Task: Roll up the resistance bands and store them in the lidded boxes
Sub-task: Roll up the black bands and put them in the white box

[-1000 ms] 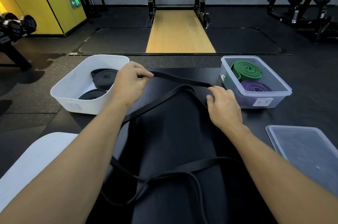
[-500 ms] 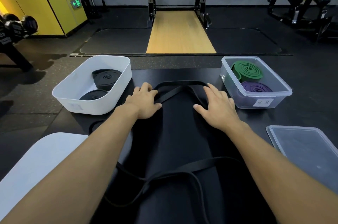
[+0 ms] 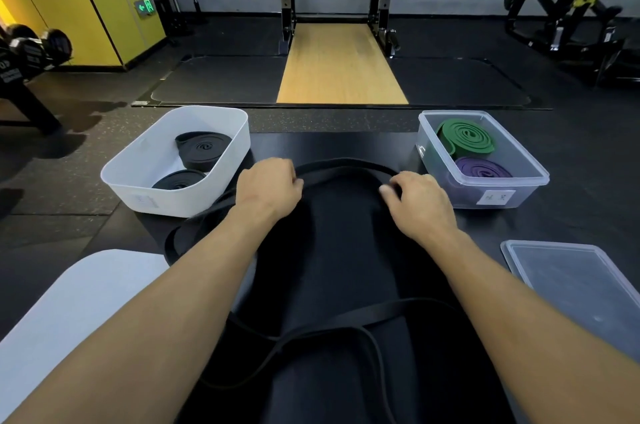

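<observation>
Currently, black resistance band (image 3: 346, 165) is laid unrolled on the dark surface (image 3: 346, 250), with its far bend arched between the boxes. Left grip (image 3: 268, 186) is clamped on the arch's left end, right grip (image 3: 415, 201) on its right end. Two black rolls (image 3: 202, 149) are held in the white box (image 3: 138, 163); green roll (image 3: 465, 137) and purple roll (image 3: 483, 169) in the clear box (image 3: 533, 177). Clear lid (image 3: 571, 278) is laid near right.

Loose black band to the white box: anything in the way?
Nothing visible. The left hand and right hand hold the black band; the white box, just left of it, stands open, two rolled bands inside, with room left.
</observation>
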`<state>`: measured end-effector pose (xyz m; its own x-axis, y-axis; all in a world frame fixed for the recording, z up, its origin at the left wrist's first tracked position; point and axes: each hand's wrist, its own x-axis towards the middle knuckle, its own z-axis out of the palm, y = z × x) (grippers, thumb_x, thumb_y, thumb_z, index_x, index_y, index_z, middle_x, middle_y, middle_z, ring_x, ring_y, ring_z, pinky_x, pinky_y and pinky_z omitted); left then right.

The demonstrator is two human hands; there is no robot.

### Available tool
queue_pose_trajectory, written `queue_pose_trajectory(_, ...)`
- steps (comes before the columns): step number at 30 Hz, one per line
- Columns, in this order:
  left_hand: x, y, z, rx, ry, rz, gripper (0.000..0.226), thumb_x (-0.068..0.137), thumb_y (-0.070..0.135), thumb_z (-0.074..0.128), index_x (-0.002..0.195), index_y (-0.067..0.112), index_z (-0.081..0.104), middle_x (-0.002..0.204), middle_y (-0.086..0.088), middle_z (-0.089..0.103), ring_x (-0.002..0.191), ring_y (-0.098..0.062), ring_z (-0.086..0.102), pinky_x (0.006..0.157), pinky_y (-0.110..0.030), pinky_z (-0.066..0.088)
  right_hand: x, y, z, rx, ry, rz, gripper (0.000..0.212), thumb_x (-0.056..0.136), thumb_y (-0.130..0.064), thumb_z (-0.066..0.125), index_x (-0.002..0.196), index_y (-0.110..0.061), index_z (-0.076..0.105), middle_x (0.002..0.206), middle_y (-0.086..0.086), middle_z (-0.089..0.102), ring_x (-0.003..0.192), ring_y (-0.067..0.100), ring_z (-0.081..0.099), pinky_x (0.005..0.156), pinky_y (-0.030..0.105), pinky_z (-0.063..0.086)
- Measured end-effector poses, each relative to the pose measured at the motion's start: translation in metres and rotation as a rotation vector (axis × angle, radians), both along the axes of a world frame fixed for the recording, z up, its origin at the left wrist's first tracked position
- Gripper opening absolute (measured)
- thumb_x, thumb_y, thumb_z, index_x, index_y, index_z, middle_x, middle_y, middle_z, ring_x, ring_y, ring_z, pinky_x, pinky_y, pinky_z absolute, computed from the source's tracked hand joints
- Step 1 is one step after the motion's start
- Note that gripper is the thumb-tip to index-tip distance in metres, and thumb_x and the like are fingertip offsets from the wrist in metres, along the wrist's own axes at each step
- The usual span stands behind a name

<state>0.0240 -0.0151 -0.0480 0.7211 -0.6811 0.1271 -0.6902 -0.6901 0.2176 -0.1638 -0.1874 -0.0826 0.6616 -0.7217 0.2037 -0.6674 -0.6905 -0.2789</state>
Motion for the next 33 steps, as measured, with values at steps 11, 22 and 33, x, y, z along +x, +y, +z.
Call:
queue_pose_trajectory(11, -0.001, -0.009, -0.007, 0.071, -0.050, -0.049, 0.009, 0.102, 0.026, 0.054, 0.102, 0.017, 0.052, 0.112, -0.006, 0.064, 0.104, -0.034, 0.061, 0.084, -0.043, 0.043, 0.000, -0.003, 0.000, -0.020, 0.014, 0.051, 0.028, 0.096, -0.046, 0.063, 0.108, -0.020, 0.066, 0.129, -0.001, 0.053, 0.120, 0.026, 0.049, 0.097, 0.042, 0.046)
queue_pose_trajectory(22, 0.024, -0.004, 0.010, 0.131, -0.014, -0.043, 0.023, 0.095, 0.036, 0.071, 0.098, 0.014, 0.072, 0.109, -0.013, 0.070, 0.102, -0.037, 0.066, 0.081, -0.038, 0.053, 0.003, -0.002, 0.008, -0.022, -0.232, -0.044, 0.020, 0.097, -0.016, 0.066, 0.093, -0.016, 0.047, 0.090, 0.004, 0.056, 0.087, 0.030, 0.052, 0.069, 0.038, 0.040)
queue_pose_trajectory(33, 0.007, 0.003, -0.016, 0.033, 0.071, -0.170, 0.038, 0.091, 0.034, 0.064, 0.128, 0.027, 0.069, 0.121, -0.004, 0.067, 0.124, -0.029, 0.052, 0.099, -0.045, 0.051, 0.012, 0.006, -0.002, 0.051, -0.173, -0.024, 0.029, 0.092, -0.022, 0.057, 0.119, -0.022, 0.068, 0.114, 0.001, 0.067, 0.112, 0.023, 0.053, 0.083, 0.036, 0.046)
